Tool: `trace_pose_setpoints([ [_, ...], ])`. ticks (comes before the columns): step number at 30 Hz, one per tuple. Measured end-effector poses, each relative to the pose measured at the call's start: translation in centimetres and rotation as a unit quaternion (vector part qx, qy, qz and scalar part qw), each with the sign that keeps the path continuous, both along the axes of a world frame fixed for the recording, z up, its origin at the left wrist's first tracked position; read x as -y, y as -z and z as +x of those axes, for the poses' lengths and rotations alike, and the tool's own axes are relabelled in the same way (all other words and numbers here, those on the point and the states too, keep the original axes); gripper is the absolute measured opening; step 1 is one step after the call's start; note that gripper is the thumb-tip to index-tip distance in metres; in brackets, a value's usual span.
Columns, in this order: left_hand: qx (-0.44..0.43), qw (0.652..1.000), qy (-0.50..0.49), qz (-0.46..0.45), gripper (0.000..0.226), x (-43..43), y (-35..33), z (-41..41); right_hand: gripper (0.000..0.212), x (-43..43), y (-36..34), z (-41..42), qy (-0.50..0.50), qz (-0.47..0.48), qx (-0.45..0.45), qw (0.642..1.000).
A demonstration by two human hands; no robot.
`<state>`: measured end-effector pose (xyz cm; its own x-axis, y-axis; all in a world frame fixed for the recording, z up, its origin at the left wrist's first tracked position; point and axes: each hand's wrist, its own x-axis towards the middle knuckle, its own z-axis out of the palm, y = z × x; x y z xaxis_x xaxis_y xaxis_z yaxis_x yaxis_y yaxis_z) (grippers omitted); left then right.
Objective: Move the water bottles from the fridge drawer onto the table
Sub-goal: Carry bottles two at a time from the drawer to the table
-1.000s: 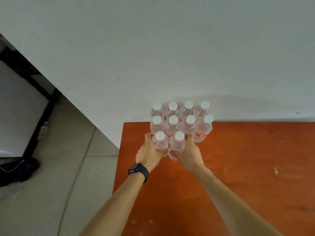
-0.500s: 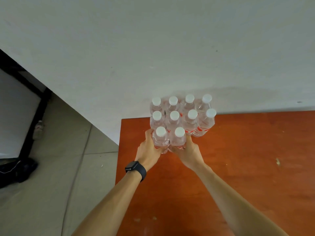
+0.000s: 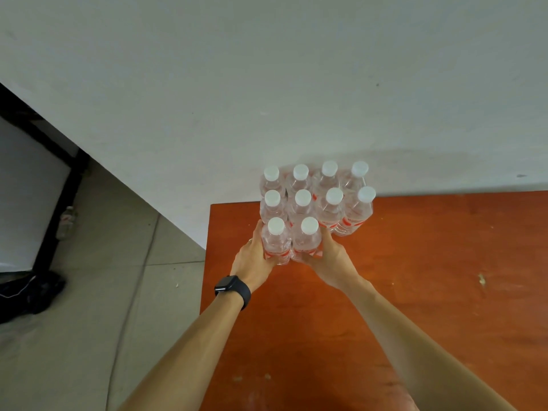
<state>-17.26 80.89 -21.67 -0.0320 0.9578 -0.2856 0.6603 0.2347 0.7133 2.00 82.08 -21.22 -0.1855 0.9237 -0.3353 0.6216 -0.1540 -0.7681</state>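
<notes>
Head view: gripping front-left bottle (image 3: pixel 275 243) with left hand (image 3: pixel 252 261), front-right bottle (image 3: pixel 307 241) with right hand (image 3: pixel 330 259), fingers curled round each; packed tight against eight-bottle block (image 3: pixel 327 203) at table (image 3: pixel 430 277) corner, probably touching down, for stable rows.

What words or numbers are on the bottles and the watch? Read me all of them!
Red labels on the bottles: print too blurred to read.
Watch: screen dark, nothing readable.
No other words, numbers or signs show.
</notes>
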Motion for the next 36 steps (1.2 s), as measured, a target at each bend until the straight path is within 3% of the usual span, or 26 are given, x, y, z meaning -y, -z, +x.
trace_pose_setpoints([
  [8, 0.007, 1.000, -0.010, 0.009, 0.078, -0.1, 0.3, -0.4, 0.080, 0.9, 0.2, -0.4, 0.009, 0.014, -0.011, 1.000],
  [19, -0.003, 1.000, -0.019, 0.006, 0.081, 0.4, -0.6, 0.1, 0.081, 1.0, -0.7, -0.1, 0.015, -0.012, 0.004, 1.000],
  [25, -0.014, 0.998, -0.034, -0.052, 0.100, 1.4, -0.3, -0.3, 0.070, 3.9, -2.4, 1.3, 0.049, -0.028, 0.015, 0.998],
  [30, -0.088, 0.995, -0.026, -0.035, 0.032, 5.2, -1.3, 0.4, 0.051, 8.9, -4.3, 4.2, 0.085, -0.023, 0.053, 0.995],
  [32, -0.103, 0.994, 0.033, -0.024, 0.027, 6.8, -2.0, 1.9, 0.041, 11.5, -5.2, 6.0, 0.094, -0.004, 0.061, 0.994],
  [36, -0.134, 0.973, 0.190, 0.010, 0.038, 9.1, -3.8, 7.6, 0.039, 17.1, -6.2, 10.8, 0.097, 0.043, 0.102, 0.989],
])
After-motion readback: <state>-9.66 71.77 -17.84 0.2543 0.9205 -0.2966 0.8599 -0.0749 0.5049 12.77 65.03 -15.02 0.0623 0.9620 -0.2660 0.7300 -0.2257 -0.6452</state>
